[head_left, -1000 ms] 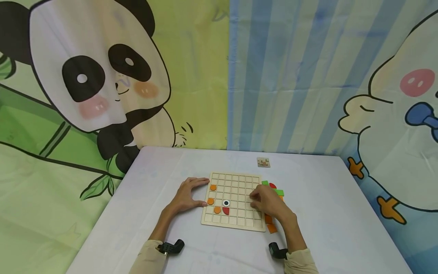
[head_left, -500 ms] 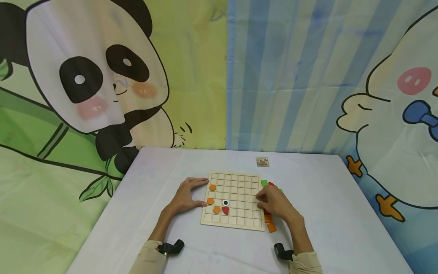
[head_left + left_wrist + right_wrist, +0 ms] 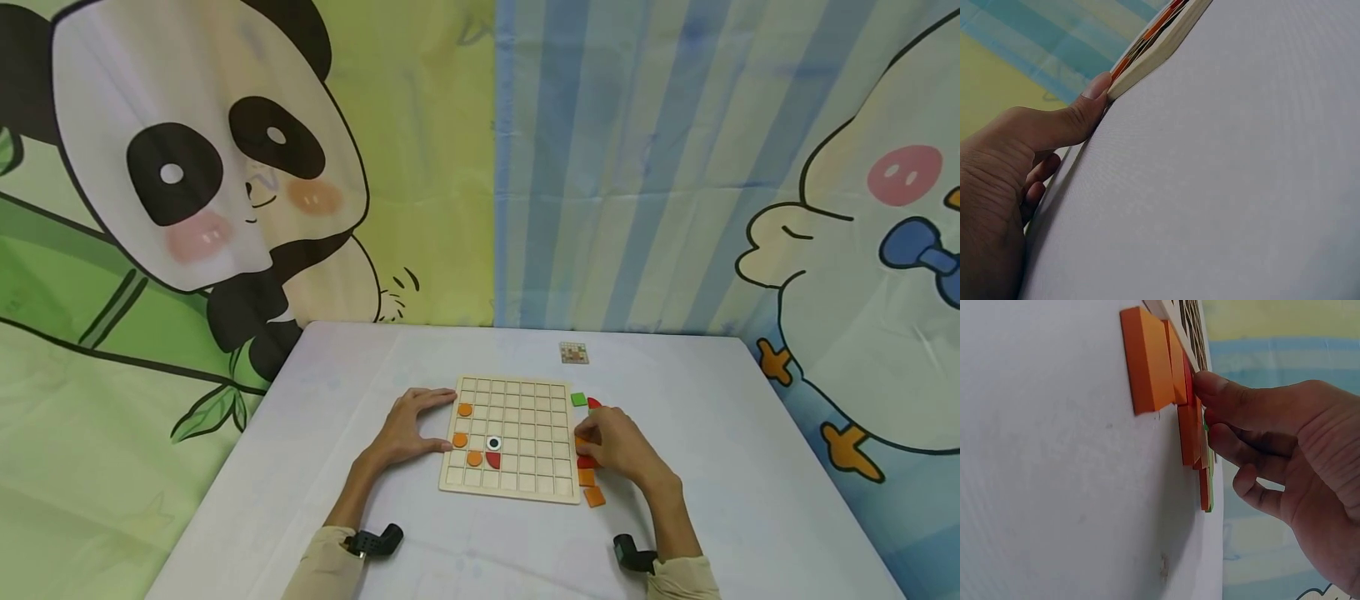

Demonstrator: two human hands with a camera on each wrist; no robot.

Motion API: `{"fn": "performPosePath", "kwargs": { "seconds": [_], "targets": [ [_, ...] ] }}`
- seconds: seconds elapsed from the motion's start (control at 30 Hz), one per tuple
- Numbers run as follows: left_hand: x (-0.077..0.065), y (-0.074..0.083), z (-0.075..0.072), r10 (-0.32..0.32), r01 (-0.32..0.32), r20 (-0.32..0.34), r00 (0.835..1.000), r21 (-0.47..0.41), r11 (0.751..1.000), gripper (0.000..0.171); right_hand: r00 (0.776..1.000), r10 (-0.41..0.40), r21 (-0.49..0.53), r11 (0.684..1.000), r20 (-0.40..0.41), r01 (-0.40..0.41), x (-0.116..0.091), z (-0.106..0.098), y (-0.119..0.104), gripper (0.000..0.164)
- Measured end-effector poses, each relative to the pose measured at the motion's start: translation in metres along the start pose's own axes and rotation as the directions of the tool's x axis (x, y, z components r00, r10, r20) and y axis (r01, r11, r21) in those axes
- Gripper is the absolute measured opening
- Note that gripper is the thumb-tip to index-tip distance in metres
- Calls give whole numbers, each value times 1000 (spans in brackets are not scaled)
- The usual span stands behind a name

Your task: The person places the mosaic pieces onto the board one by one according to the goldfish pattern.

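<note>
Left hand (image 3: 408, 427): thumb and fingers spread apart, touching the left edge of the gridded board (image 3: 528, 421), flat on the table (image 3: 457, 550). I count three orange discs (image 3: 465, 410) on it. Right hand (image 3: 621, 443): thumb and forefinger nearly together at the loose pieces (image 3: 586, 477) along the board's right edge; whether clamped on one, I cannot tell.

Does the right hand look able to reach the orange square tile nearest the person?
Probably yes: the right hand is close, and nothing covers the orange square tile; whether that hand already holds something is unclear.
</note>
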State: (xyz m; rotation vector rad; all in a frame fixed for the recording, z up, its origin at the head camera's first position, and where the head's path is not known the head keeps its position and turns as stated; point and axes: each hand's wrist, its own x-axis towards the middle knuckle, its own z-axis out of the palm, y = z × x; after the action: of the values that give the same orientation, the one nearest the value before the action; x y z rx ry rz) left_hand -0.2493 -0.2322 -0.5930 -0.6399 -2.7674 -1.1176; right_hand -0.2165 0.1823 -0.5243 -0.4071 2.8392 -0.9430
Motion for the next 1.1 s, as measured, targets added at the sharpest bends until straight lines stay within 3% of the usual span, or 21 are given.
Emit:
{"fn": "performPosePath", "kwargs": {
  "seconds": [0.43,1.1],
  "targets": [
    [1,2,-1,-14,14,9,1000,-7,1000,90,1000,20,-23,1000,-4,-20,-1,-4,9,16],
    [1,2,-1,-12,12,6,1000,-3,1000,91,998,5,-37,999,-63,-8,1,-2,14,24]
  ]
}}
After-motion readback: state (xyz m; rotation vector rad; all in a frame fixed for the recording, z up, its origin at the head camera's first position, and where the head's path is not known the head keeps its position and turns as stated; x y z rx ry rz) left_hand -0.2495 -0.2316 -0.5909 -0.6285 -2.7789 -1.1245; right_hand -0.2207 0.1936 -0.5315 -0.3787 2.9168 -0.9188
